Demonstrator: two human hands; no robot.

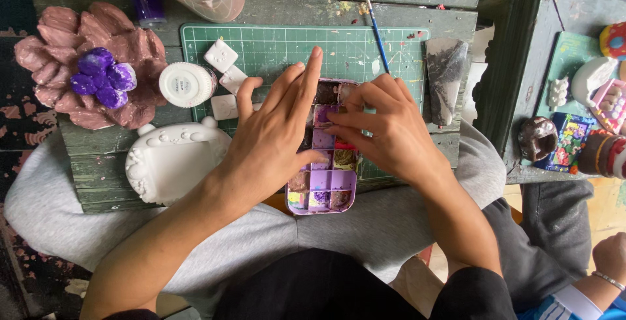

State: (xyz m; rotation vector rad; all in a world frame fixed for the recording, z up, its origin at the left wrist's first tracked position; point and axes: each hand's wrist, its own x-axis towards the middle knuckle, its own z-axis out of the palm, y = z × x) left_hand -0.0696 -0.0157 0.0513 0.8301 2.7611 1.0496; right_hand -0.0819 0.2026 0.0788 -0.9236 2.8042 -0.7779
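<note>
Where the person sits with grey-trousered knees drawn up, a low table (98, 183) of worn green planks, flecked with old paint, fills the view. A green cutting mat (287, 46) with a pale grid lies on its middle, running to the near edge.

Both hands meet over a small lilac paint palette (323, 189), a plastic tray of square wells smeared with purple, brown and yellow, which juts off the near edge of the table above the lap. The left hand (270, 140) lies flat and spread on the palette's left side, fingers straight and pointing far, gripping nothing. The right hand (385, 131) curls over its right side, fingertips pressed on the middle wells; I cannot tell whether it pinches anything.

Left of the hands sits a white unpainted plaster piece (169, 160), rounded with small bumps, and far-left a pinkish-brown petalled flower figure (59, 65) with a glossy purple centre. A round white jar lid (187, 84) and three white square tiles (225, 75) rest near the mat's left edge. A thin blue-handled brush (377, 33) lies slanting on the mat, and a grey stone-like slab (445, 75) lies at its right edge.

Right of a narrow gap, a second green table (515, 85) carries painted figurines, and another person's hand (610, 255) shows near-right. Little bare table remains around the palette.
</note>
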